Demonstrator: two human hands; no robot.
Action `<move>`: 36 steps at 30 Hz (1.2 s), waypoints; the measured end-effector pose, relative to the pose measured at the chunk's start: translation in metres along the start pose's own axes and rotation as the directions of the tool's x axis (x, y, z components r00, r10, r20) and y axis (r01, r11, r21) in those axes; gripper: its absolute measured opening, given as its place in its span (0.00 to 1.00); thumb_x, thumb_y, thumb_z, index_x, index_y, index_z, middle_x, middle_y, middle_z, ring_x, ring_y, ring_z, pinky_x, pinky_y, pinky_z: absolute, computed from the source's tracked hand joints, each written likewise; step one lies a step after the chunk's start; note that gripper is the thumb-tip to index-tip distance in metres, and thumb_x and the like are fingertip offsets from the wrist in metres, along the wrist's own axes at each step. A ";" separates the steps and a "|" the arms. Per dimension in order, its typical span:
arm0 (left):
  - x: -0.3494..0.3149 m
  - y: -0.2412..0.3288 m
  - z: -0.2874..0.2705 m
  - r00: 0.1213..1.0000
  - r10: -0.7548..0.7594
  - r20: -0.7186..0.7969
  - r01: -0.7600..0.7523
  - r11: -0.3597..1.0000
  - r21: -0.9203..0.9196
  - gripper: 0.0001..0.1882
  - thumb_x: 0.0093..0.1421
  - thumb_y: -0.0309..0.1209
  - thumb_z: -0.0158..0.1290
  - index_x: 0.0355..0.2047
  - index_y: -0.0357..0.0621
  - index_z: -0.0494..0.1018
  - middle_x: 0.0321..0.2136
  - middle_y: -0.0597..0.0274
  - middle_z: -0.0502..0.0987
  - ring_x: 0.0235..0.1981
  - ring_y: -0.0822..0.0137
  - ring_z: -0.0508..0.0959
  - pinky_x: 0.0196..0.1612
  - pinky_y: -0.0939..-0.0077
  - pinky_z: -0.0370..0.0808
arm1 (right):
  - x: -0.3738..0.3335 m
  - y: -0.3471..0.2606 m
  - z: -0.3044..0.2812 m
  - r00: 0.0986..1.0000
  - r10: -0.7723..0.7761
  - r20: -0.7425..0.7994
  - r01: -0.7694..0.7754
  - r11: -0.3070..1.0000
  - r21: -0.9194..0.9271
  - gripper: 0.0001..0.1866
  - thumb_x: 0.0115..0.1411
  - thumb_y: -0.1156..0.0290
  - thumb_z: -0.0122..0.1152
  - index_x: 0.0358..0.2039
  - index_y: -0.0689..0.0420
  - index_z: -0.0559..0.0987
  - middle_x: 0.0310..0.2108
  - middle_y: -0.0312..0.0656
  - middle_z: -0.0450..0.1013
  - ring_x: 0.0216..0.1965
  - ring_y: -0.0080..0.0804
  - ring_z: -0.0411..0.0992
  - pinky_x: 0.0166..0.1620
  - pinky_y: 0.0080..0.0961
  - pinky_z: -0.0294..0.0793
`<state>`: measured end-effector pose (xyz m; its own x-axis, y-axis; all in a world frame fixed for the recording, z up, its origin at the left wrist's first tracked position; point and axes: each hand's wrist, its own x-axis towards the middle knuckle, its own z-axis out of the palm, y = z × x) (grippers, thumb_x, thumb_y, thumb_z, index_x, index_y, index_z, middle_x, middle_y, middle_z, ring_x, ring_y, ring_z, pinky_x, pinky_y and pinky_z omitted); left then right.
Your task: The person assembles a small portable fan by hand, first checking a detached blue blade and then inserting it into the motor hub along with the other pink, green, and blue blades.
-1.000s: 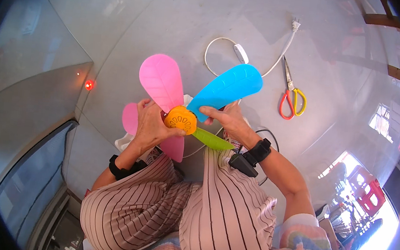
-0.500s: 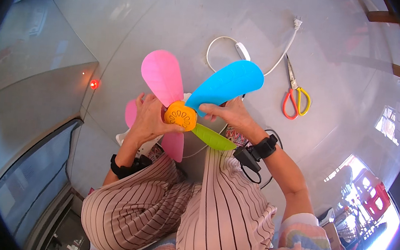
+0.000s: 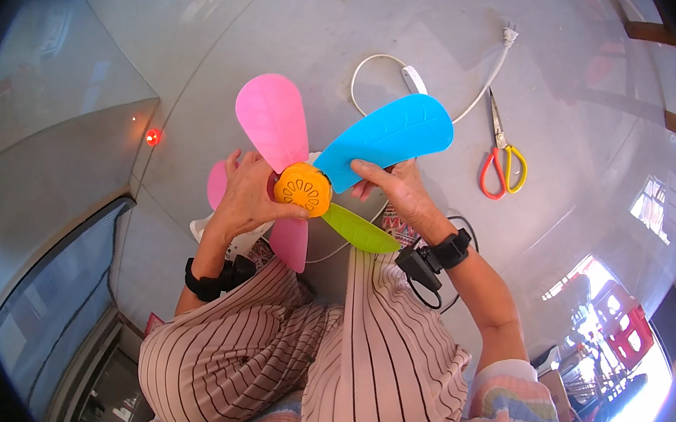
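A small fan with petal-shaped blades is in front of me, above my knees. My left hand (image 3: 247,195) is closed around its orange flower-shaped hub (image 3: 304,189), thumb on the hub's near edge. My right hand (image 3: 401,192) pinches the blue blade (image 3: 397,136) near its inner end, thumb on top and fingers beneath. That inner end lies close beside the hub; whether it is joined there I cannot tell. A pink blade (image 3: 273,121) points away from me, a green blade (image 3: 360,229) points right, and a darker pink blade (image 3: 290,243) points toward me.
Scissors (image 3: 502,149) with red and yellow handles lie on the grey floor (image 3: 581,192) at right. A white cord with an inline switch (image 3: 414,79) and a plug (image 3: 510,37) curves beyond the fan. A red light spot (image 3: 152,137) shows at left, above a dark-framed panel (image 3: 52,266).
The blue blade has shifted slightly right and turned flatter, showing more of its inner end. My right thumb now lies further over its face. My left hand still grips the hub.
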<state>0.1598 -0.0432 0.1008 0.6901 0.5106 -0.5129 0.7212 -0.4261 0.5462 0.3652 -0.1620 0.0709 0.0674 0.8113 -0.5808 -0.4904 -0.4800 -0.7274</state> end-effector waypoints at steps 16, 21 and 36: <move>0.002 -0.004 0.000 1.000 -0.014 0.004 0.015 0.994 -0.109 0.43 0.28 0.57 0.65 0.44 0.47 0.70 0.37 0.61 0.73 0.43 0.60 0.71 0.56 0.51 0.49 | 0.004 0.007 -0.011 0.997 0.055 -0.049 -0.038 0.956 0.292 0.20 0.56 0.67 0.59 0.45 0.60 0.66 0.32 0.44 0.73 0.23 0.30 0.74 0.22 0.21 0.75; 0.003 -0.005 -0.001 1.000 -0.003 0.004 0.003 0.994 -0.109 0.43 0.28 0.58 0.64 0.44 0.48 0.70 0.37 0.61 0.73 0.43 0.60 0.71 0.55 0.52 0.49 | 0.006 0.012 -0.014 0.999 0.043 -0.033 -0.032 0.958 0.284 0.18 0.56 0.67 0.59 0.44 0.61 0.67 0.32 0.44 0.73 0.23 0.30 0.74 0.23 0.21 0.76; 0.003 -0.003 0.001 0.999 0.049 -0.013 -0.050 0.987 -0.154 0.39 0.31 0.56 0.64 0.42 0.46 0.71 0.33 0.62 0.75 0.39 0.62 0.73 0.54 0.55 0.51 | 0.011 -0.014 -0.014 0.990 0.044 0.131 -0.044 0.999 0.000 0.20 0.55 0.65 0.61 0.43 0.64 0.70 0.33 0.46 0.74 0.25 0.29 0.75 0.29 0.21 0.77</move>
<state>0.1597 -0.0408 0.0971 0.7237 0.4988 -0.4770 0.6676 -0.3307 0.6670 0.3854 -0.1515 0.0697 -0.0689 0.8261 -0.5593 -0.4927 -0.5156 -0.7010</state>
